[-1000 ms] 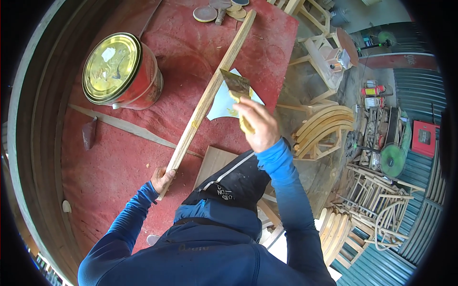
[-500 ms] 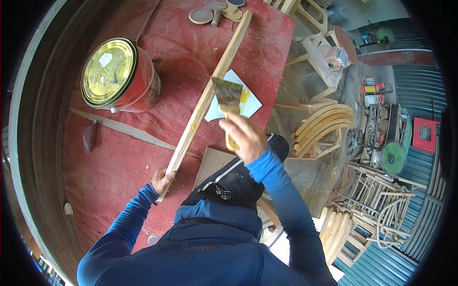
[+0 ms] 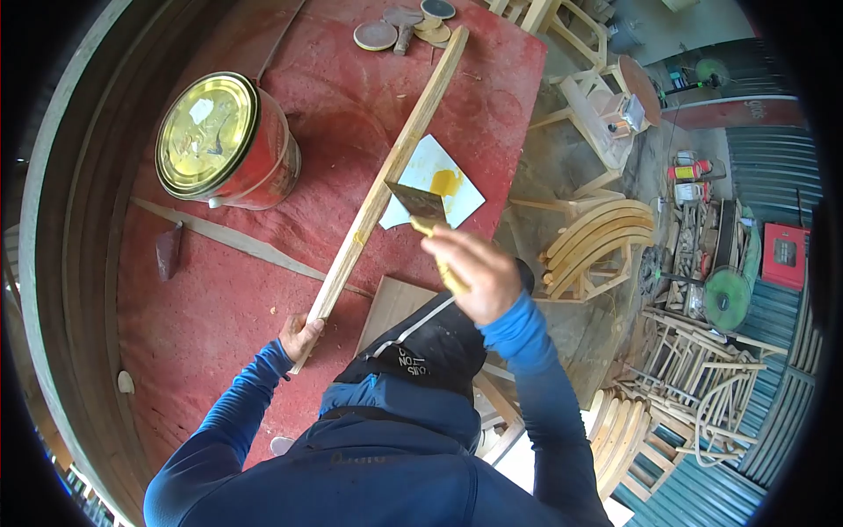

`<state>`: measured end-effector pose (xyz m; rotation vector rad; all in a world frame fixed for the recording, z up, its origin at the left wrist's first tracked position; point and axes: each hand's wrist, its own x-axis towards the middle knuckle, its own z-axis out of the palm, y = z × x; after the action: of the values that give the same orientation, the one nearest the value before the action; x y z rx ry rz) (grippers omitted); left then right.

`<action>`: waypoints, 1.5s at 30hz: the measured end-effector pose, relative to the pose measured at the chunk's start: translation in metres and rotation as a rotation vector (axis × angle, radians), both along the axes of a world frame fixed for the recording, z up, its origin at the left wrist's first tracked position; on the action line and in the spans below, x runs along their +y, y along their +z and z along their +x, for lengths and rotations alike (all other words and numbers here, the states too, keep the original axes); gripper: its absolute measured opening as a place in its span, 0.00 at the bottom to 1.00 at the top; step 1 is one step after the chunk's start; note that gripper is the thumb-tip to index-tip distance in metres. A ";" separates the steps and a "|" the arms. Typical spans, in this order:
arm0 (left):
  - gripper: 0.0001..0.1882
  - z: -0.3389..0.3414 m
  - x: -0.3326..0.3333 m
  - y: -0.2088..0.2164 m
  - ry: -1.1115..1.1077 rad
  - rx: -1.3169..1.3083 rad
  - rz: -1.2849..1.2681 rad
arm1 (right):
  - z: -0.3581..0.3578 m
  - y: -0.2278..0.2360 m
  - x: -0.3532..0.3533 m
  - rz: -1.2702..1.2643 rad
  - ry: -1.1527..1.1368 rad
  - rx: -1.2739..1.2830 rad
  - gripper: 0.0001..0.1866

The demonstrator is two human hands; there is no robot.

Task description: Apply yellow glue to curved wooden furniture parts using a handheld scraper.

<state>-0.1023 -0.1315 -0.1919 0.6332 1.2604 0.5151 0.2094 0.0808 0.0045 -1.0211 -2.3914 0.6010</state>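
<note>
My left hand (image 3: 301,335) is closed around the near end of a long narrow wooden strip (image 3: 391,180), which slants away to the upper right over the red-covered table. In my right hand (image 3: 479,274) is a putty knife (image 3: 419,202) with a yellowish handle and a wide, stained blade. One corner of the blade is at the strip's right edge; whether it touches I cannot tell. A yellow smear marks the strip below that. Under the blade, a white sheet (image 3: 465,195) carries a patch of yellow-brown paste (image 3: 446,182).
A red bucket (image 3: 279,167) with a yellowish metal lid stands left on the red table (image 3: 228,290). Several round discs (image 3: 376,35) lie at its far end. A curved wooden frame (image 3: 66,220) borders the left. Curved wooden parts (image 3: 597,233) and a green fan (image 3: 726,299) are at right.
My right hand has drawn the putty knife down and slightly right, and the blade has tilted, uncovering more of the paste. My left hand keeps its hold on the strip.
</note>
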 end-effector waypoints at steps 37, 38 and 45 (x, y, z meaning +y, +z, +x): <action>0.32 -0.002 0.001 0.008 -0.004 0.000 -0.016 | -0.010 0.022 0.049 -0.105 -0.041 0.046 0.13; 0.31 0.000 0.001 0.003 0.017 0.017 0.016 | -0.011 0.018 0.055 0.018 -0.060 0.053 0.13; 0.32 -0.003 0.004 0.003 0.004 0.036 0.019 | -0.030 -0.001 -0.033 0.135 0.191 -0.181 0.19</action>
<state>-0.1049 -0.1280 -0.1889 0.6587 1.2922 0.5221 0.1790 0.0479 0.0037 -0.8272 -2.6689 0.4205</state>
